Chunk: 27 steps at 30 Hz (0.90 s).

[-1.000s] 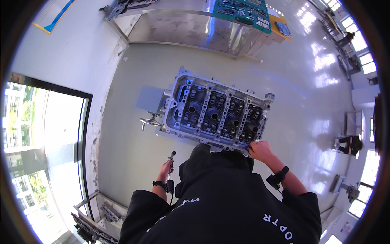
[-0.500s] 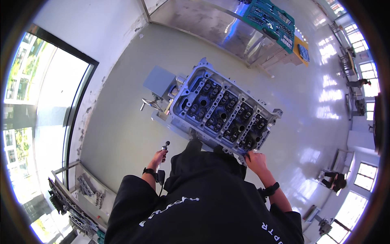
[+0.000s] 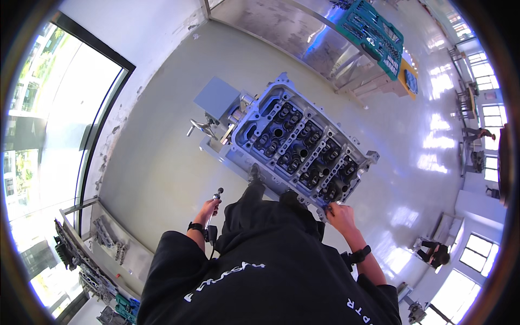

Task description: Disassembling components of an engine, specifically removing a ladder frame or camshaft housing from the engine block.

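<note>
- The engine head, a big grey metal casting with rows of dark pockets, sits face up on a stand on the pale floor, just ahead of the person.
- The left hand is closed around a ratchet tool with its tip pointing up, held short of the casting.
- The right hand rests on the near corner of the casting, fingers bent onto the edge; whether it pinches a small part I cannot tell.
- Judged step: steadying the casting before working a bolt.
- The next move seems to call for bringing the tool squarely onto a fastener while the right hand holds.
- A teal tool tray lies on the far worktop.
</note>
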Motion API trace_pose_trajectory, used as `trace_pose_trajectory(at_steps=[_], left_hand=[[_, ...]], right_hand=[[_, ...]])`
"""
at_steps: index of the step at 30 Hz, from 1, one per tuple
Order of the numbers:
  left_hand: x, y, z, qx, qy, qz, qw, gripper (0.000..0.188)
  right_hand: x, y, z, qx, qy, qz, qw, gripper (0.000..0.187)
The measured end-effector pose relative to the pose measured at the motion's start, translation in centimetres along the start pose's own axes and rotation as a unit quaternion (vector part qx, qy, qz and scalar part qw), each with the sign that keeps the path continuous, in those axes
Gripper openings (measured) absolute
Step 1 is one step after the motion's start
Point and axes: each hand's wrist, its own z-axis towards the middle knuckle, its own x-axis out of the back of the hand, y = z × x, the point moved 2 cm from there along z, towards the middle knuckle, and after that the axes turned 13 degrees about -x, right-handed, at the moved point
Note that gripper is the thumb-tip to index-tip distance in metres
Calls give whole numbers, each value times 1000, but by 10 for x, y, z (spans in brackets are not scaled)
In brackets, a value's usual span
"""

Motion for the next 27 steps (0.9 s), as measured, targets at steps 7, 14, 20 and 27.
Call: trace_pose_trajectory(at_steps=[7, 14, 20, 27], left_hand=[[-2, 1, -2, -18, 12, 7, 1000, 21], [-6, 7, 0, -15, -3, 0, 1000, 21], [-9, 11, -3, -8, 0, 16, 1000, 21], [-10, 16, -2, 3, -18, 44, 999, 21]], right_hand=[[5, -7, 0, -41, -43, -9, 998, 17], [0, -5, 1, 6, -40, 27, 999, 19], [9, -9, 6, -66, -69, -31, 995, 20], [6, -6, 6, -72, -120, -58, 988, 19]])
